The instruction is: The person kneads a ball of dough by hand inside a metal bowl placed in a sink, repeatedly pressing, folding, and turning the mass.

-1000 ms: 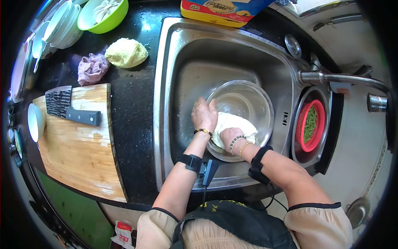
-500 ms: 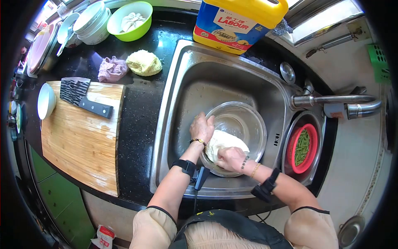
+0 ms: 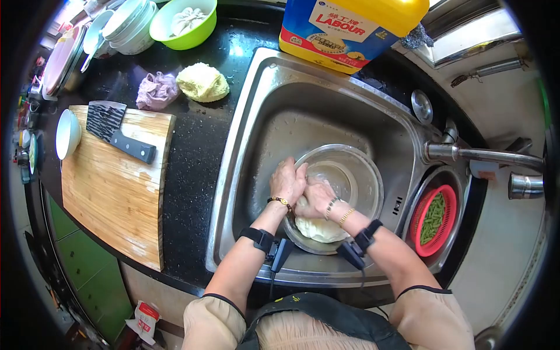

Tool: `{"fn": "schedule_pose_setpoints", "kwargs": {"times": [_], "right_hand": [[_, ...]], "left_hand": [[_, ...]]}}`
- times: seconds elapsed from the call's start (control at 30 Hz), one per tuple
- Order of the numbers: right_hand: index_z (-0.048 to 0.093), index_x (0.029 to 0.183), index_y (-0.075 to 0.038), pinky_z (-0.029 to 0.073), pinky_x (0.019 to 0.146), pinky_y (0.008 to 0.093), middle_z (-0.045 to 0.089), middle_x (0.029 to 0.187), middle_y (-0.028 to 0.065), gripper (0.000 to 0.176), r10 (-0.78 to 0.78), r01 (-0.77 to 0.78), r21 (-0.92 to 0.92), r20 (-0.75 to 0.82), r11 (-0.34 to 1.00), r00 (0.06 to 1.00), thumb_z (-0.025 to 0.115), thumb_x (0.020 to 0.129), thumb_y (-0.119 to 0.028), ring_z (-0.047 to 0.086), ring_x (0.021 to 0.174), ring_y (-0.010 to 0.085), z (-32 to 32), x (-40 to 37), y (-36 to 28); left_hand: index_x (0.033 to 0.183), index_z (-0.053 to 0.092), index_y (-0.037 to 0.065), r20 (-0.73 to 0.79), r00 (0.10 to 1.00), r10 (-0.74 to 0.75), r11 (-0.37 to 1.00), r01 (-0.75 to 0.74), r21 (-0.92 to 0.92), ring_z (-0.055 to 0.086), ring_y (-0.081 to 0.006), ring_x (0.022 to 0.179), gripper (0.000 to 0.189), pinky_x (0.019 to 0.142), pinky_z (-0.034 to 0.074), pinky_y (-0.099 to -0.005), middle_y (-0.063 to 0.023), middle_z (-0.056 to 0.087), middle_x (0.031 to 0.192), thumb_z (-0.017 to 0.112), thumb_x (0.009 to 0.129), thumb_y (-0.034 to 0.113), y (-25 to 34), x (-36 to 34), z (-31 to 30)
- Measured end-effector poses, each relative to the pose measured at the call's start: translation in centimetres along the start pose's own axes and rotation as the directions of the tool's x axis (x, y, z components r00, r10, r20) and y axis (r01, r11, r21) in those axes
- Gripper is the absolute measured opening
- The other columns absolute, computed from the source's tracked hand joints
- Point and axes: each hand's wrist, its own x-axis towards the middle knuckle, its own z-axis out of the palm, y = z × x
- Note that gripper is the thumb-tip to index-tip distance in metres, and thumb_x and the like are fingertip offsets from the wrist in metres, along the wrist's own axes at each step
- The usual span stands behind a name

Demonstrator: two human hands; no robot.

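We have both bare hands in the sink, over the near left part of a clear basin. The white dough lies inside it, against the near wall. Our left hand is at the basin's left rim, its thumb side beside our right hand; we cannot tell whether its fingers close on anything. Our right hand reaches over the far left edge of the dough and touches it, knuckles up; its fingertips are hidden, so we cannot tell if they are clamped on it.

Right of the basin, a red basket holds green pieces. At left, a cleaver lies across the far part of a cutting board, near a white bowl. Beyond the board are a purple cloth and a yellow cloth.
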Motion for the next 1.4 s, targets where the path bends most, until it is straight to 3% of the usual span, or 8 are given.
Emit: {"fn": "schedule_pose_setpoints", "kwargs": {"times": [0.13,0.2,0.33,0.5,0.57,0.77,1.1,1.4], "right_hand": [[0.058,0.105,-0.009,0.039,0.085,0.0429,0.054,0.101,0.0134,0.046,-0.256,0.267,0.014,-0.25,0.963,0.934,0.067,0.065,-0.031,0.05,0.102,0.0317,-1.0,-7.2,1.2],[0.057,0.093,-0.01,0.038,0.078,0.0413,0.051,0.09,0.0114,0.037,-0.313,0.386,0.032,-0.525,0.922,0.791,0.068,0.064,-0.029,0.049,0.09,0.0294,-0.9,-10.0,2.6],[0.057,0.083,-0.009,0.038,0.079,0.04,0.052,0.091,0.0102,0.03,-0.123,0.239,0.144,-0.55,0.96,0.826,0.069,0.066,-0.032,0.05,0.09,0.0287,-2.4,-12.1,2.7],[0.053,0.073,-0.007,0.039,0.08,0.0426,0.055,0.088,0.0107,0.027,-0.278,0.324,-0.039,-0.619,0.945,0.735,0.066,0.07,-0.03,0.052,0.091,0.0294,-0.7,-7.7,1.4],[0.053,0.076,-0.006,0.039,0.082,0.044,0.056,0.086,0.0125,0.024,-0.192,0.257,0.243,-0.259,0.935,0.946,0.064,0.07,-0.027,0.054,0.088,0.0309,-0.4,-6.5,1.2],[0.054,0.083,-0.007,0.038,0.084,0.0429,0.056,0.084,0.0108,0.024,-0.265,0.403,0.16,-0.532,0.901,0.804,0.064,0.069,-0.024,0.054,0.085,0.0301,0.2,-11.7,2.0],[0.055,0.084,-0.006,0.036,0.084,0.0446,0.053,0.092,0.012,0.028,-0.124,0.149,-0.027,-0.71,0.989,0.694,0.07,0.071,-0.027,0.051,0.095,0.0294,2.9,-11.4,1.0],[0.06,0.096,-0.006,0.033,0.097,0.0499,0.055,0.111,0.0146,0.035,-0.307,0.196,-0.25,-0.567,0.948,0.764,0.064,0.073,-0.032,0.048,0.115,0.0321,4.3,-8.5,2.0]], "left_hand": [[0.103,0.056,-0.003,0.003,1.0,0.006,1.0,-0.006,0.002,0.059,-0.042,0.095,0.044,0.081,0.046,-0.0476,-0.0268,0.061,0.1,0.055,0.085,0.038,0.2,0.1,0.2],[0.101,0.056,-0.003,0.002,1.0,0.017,0.999,-0.017,0.032,0.059,-0.0417,0.094,0.044,0.079,0.046,-0.0477,-0.0261,0.061,0.098,0.056,0.085,0.038,0.2,0.3,0.3],[0.1,0.056,-0.003,-0.026,0.999,0.023,0.999,-0.023,0.023,0.059,-0.0416,0.093,0.043,0.078,0.046,-0.0476,-0.0258,0.061,0.098,0.056,0.086,0.038,-0.1,0.2,0.4],[0.092,0.058,-0.001,-0.041,0.999,0.036,0.997,-0.033,0.064,0.06,-0.0401,0.089,0.034,0.076,0.046,-0.0492,-0.0237,0.063,0.093,0.058,0.085,0.032,0.6,0.0,0.0],[0.092,0.057,-0.001,-0.04,0.999,0.019,0.998,-0.016,0.06,0.06,-0.0402,0.089,0.034,0.076,0.046,-0.0492,-0.0235,0.063,0.092,0.059,0.085,0.032,0.6,0.2,0.0],[0.091,0.057,0.0,-0.059,0.998,0.031,0.999,-0.028,0.044,0.06,-0.0404,0.088,0.031,0.076,0.046,-0.0492,-0.0231,0.062,0.09,0.059,0.084,0.03,0.3,0.1,0.4],[0.095,0.057,-0.001,-0.049,0.998,0.031,0.997,-0.028,0.068,0.06,-0.0413,0.09,0.036,0.077,0.046,-0.0494,-0.0243,0.062,0.094,0.057,0.086,0.034,0.2,0.1,0.5],[0.089,0.057,0.001,-0.08,0.997,0.014,0.997,-0.007,0.082,0.061,-0.0409,0.087,0.033,0.075,0.047,-0.0495,-0.0227,0.063,0.09,0.057,0.085,0.034,0.5,0.0,0.5]]}}
